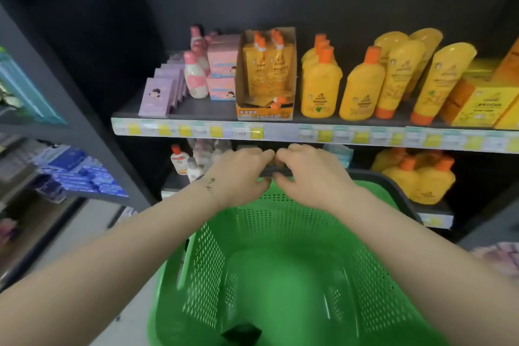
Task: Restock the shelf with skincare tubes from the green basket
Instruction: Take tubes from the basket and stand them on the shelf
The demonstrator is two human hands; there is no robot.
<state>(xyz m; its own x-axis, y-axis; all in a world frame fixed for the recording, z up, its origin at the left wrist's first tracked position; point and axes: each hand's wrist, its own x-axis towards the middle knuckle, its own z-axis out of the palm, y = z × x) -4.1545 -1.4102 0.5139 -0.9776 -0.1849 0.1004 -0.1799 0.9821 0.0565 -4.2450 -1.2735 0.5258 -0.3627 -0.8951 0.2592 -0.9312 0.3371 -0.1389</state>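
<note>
1. Grip was shared: your left hand (238, 174) and right hand (311, 177) met at the centre of the frame, the fingers of both clenched round the dark grey plastic handle (276, 170). The knuckles nearly touched.
2. That handle belonged to the green perforated plastic basket (213, 261), which filled the lower middle of the frame. Holding it with two hands probably kept it level and close to the shelving.
3. Inside the basket you had no tube that I could make out. The floor looked bare, apart from a dark shape (241, 334) at the bottom edge of the frame that I could not identify.
4. The skincare tubes in view were the yellow squeeze tubes with orange caps (438, 81) at the right of the frame. They stood cap-down on the dark metal shelf (196, 129) and leaned back against one another, presumably so their fronts faced the shopper.
5. Left of them on the same shelf stood yellow plastic bottles with orange caps (320, 87), then an open cardboard display box of yellow pouches (265, 73), then pink cartons (222, 64).
6. You held the basket in front of the lower shelf, so it hid part of that row. More yellow bottles (421, 177) showed beside it at the right.
7. My judgement: with no tubes visible in the basket, the restocking looked finished or nearly so. With both hands on the handle, you could not have picked anything up until one let go.
</note>
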